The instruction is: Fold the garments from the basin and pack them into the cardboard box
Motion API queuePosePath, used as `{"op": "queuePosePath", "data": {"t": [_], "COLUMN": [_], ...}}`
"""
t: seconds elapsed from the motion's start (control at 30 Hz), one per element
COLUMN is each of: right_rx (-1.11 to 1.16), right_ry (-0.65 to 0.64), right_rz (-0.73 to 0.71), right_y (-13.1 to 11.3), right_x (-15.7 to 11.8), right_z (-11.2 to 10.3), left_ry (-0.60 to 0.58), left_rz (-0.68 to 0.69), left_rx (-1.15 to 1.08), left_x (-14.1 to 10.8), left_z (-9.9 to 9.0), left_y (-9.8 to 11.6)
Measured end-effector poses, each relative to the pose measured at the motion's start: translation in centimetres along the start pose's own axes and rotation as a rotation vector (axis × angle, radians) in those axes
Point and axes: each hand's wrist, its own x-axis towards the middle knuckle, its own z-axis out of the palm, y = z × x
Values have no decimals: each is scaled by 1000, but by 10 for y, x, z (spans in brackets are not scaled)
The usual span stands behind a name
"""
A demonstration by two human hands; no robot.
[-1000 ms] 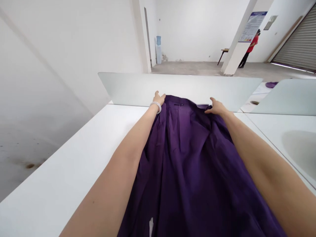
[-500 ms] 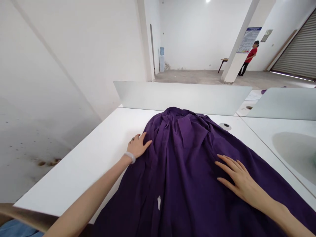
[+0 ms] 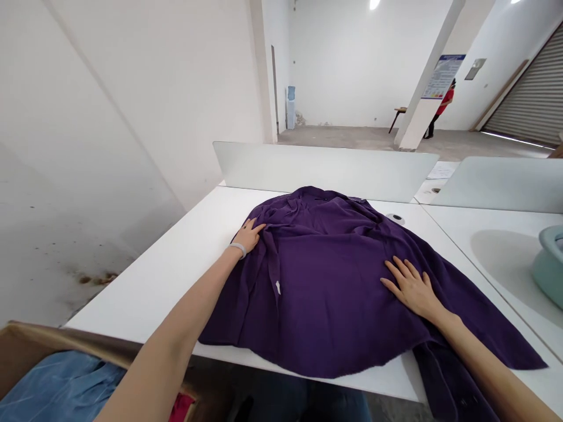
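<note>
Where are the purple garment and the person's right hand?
Purple garment [image 3: 328, 299]: head view, middle of the cloth.
Right hand [image 3: 411, 288]: head view, back of the hand, lying on the cloth.

The head-worn camera looks forward and down, close above the left hand [image 3: 247, 236] and right hand [image 3: 411, 287].

Nothing readable. The wall poster [image 3: 443, 77] on the pillar [image 3: 417, 105] has print too small to make out, and the white tag [image 3: 278, 287] on the purple garment [image 3: 325, 293] shows no legible text.
</note>
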Motion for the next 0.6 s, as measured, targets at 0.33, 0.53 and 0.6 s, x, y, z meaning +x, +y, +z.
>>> {"op": "queuePosePath", "data": {"t": [0.33,0.53,0.6], "right_rx": [221,315,338], "right_ry": [-38,-98,-89], "right_rz": [-463,-462,-448], "right_y": [-41,-43,-37], "right_x": [-107,-153,-162], "right_z": [-52,-48,-49], "left_ry": [69,-63,-17], "left_rz": [390,687,623], "left_rx": [-160,-219,-261], "left_x": [-164,-247,-255], "left_z": [-35,-12,-12], "left_y": [84,117,119]}}
